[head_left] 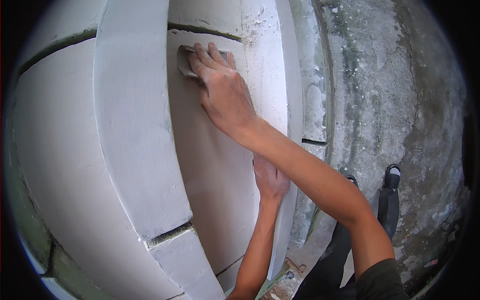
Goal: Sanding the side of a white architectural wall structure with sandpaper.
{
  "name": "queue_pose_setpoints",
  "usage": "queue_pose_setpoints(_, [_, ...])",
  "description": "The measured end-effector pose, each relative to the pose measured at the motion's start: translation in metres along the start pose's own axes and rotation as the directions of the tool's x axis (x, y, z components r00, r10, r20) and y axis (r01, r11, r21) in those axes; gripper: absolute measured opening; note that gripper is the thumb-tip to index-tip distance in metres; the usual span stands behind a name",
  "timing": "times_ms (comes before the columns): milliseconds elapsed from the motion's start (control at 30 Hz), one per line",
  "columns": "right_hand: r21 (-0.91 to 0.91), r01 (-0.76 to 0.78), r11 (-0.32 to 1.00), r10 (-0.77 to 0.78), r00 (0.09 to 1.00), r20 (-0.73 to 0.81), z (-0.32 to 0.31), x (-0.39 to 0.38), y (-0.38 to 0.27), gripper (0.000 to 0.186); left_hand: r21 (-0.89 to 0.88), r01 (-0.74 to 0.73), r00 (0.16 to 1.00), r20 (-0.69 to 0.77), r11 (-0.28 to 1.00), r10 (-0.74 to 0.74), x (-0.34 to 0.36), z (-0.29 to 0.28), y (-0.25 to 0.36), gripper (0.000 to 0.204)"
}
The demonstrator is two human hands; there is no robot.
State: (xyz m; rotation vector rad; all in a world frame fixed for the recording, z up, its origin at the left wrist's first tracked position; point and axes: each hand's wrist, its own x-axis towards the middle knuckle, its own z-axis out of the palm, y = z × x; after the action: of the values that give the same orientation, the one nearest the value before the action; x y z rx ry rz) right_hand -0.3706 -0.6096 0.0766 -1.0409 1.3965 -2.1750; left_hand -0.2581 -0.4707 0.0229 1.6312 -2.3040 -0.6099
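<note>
Weathered concrete floor (370, 100), grey and blotched with pale spots and dark stains, fills the right side of the view, beside a white wall built of panels and strips. On this wall, near the top of a recessed panel (210, 165), is a thin grey sheet (186, 62), its left end bent away from the surface. Over it lies the right hand (226, 92), fingers (202, 55) spread and bent, holding the sheet flat against the panel; the thumb is mostly hidden. Pale dust coats the knuckles. Just above the sheet runs a dark gap (202, 31). Lower down, the left hand (270, 180) rests at the panel's right edge, partly covered by the right forearm (305, 175), which crosses above it; its fingertips are out of sight, so I cannot tell whether they grasp anything. Left of the panel stands a raised strip (132, 125), with a short block (187, 255) below it across a rough joint (170, 235). Beyond that spreads a wide panel (60, 140) with a dark seam (55, 49) along its top. At lower right, a dark sleeve (382, 280), dark trousers (387, 210) and a dark shoe (393, 175) show.
</note>
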Motion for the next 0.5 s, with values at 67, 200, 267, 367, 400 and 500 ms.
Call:
queue_pose_setpoints(67, [-0.035, 0.000, 0.999, 0.000, 1.000, -0.015, 0.004, 0.027, 0.008, 0.046, -0.027, -0.073, 0.995, -0.063, 0.997, 0.071, 0.010, 0.008, 0.001, 0.040])
queue_pose_setpoints(200, [-0.050, -0.023, 0.998, 0.017, 0.992, -0.127, 0.005, 0.037, 0.011, 0.051, -0.026, -0.093, 0.994, -0.067, 0.995, 0.091, 0.010, 0.010, 0.006, 0.036])
queue_pose_setpoints(267, [0.019, 0.044, 0.999, -0.043, 0.999, -0.023, 0.002, 0.007, 0.001, 0.049, -0.011, -0.031, 0.999, 0.014, 0.999, 0.031, 0.001, -0.001, 0.002, 0.042])
queue_pose_setpoints(367, [-0.008, 0.041, 0.999, -0.041, 0.999, 0.025, 0.001, 0.009, 0.001, 0.051, -0.013, -0.001, 1.000, 0.031, 1.000, 0.001, 0.006, -0.003, 0.005, 0.049])
queue_pose_setpoints(400, [-0.035, 0.037, 0.999, -0.036, 0.999, 0.028, -0.006, 0.021, 0.006, 0.051, -0.052, -0.024, 1.000, -0.018, 0.998, 0.023, 0.007, 0.006, 0.014, 0.048])
queue_pose_setpoints(500, [-0.073, 0.104, 0.992, -0.110, 0.990, -0.084, -0.001, 0.039, 0.013, 0.060, -0.048, -0.012, 1.000, 0.026, 0.999, 0.014, 0.010, 0.008, 0.020, 0.045])
